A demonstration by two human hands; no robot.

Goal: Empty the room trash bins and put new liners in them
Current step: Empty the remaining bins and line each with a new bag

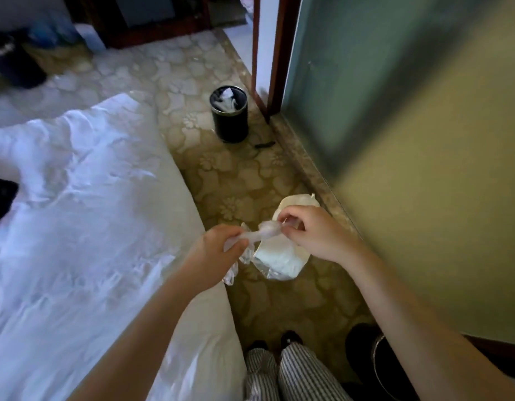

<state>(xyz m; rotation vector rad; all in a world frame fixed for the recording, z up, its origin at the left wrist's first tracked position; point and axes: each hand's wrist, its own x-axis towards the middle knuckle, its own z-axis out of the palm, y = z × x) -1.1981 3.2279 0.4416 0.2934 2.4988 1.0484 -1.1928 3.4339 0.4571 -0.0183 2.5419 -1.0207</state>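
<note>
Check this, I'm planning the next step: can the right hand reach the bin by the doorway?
Probably not: the right hand pinches the bag, and the bin stands well ahead on the carpet. The way looks free; stepping forward should do.

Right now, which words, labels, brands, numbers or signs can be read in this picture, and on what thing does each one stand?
None can be read.
Clear plastic bag with white contents, gripped by the left hand and the right hand: no print visible.
Black cylindrical trash bin: no label visible.
Blurred greenish wall: no sign visible.
</note>
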